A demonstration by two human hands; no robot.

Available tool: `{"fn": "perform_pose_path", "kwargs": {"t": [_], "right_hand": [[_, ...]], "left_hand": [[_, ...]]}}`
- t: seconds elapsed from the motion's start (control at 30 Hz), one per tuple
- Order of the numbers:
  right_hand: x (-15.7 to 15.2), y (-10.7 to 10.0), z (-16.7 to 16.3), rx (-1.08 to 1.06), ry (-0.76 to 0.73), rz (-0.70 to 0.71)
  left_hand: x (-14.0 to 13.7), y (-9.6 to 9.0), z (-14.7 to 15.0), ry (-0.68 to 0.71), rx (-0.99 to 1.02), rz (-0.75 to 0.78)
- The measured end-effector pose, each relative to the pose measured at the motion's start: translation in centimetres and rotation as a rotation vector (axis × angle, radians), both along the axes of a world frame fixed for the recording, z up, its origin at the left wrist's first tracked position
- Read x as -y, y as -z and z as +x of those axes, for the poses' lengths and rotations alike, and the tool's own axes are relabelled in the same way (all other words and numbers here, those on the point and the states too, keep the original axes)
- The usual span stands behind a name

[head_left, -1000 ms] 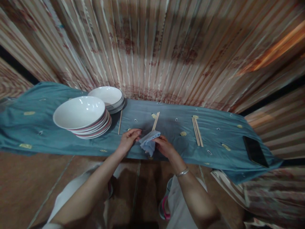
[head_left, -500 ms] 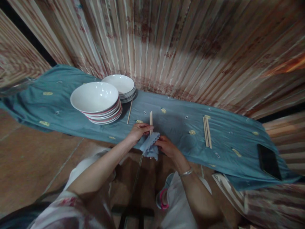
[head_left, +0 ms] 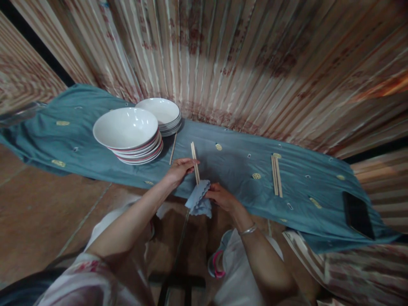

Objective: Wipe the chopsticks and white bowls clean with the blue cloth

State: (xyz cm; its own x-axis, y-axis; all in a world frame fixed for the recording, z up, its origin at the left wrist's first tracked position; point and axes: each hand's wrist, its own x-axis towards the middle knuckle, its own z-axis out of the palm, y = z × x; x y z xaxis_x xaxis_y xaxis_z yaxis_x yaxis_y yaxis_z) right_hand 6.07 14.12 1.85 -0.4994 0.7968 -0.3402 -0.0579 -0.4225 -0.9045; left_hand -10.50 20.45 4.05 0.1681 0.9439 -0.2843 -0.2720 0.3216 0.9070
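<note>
My left hand (head_left: 182,171) is closed on a pair of light wooden chopsticks (head_left: 195,158), pinching them near the middle while their upper ends point away from me. Around their lower part is a blue cloth (head_left: 199,199) with a scalloped edge. My right hand (head_left: 222,197) grips that cloth from the right side; its fingertips are partly hidden by the folds. Both hands are at the front edge of the cloth-covered table (head_left: 236,165). One more chopstick (head_left: 173,148) lies to the left, beside the bowls.
On the left stand a stack of large white bowls (head_left: 126,127) with red bands and, behind it, a stack of smaller white dishes (head_left: 159,110). Several chopsticks (head_left: 276,175) lie to the right. A black phone (head_left: 358,215) rests near the right end. A pleated curtain (head_left: 219,59) hangs behind.
My left hand has shifted left and slightly away from me, with the chopsticks now tilting left. More of their length shows above the cloth. My right hand has barely moved.
</note>
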Motion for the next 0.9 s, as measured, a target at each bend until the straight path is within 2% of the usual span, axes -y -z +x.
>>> {"fn": "perform_pose_path", "kwargs": {"t": [0.2, 0.57, 0.77, 0.9], "right_hand": [[0.0, 0.0, -0.2, 0.002, 0.047, 0.02], [-0.7, -0.1, 0.2, -0.07, 0.295, -0.084], [-0.8, 0.2, 0.0, -0.079, 0.361, -0.077], [-0.7, 0.2, 0.0, -0.074, 0.315, -0.074]], "left_hand": [[0.4, 0.1, 0.4, 0.053, -0.026, -0.027], [1.9, 0.3, 1.9, 0.16, -0.034, -0.019], [1.9, 0.5, 2.2, 0.128, -0.019, -0.042], [1.4, 0.5, 1.7, 0.084, -0.045, 0.003]]}}
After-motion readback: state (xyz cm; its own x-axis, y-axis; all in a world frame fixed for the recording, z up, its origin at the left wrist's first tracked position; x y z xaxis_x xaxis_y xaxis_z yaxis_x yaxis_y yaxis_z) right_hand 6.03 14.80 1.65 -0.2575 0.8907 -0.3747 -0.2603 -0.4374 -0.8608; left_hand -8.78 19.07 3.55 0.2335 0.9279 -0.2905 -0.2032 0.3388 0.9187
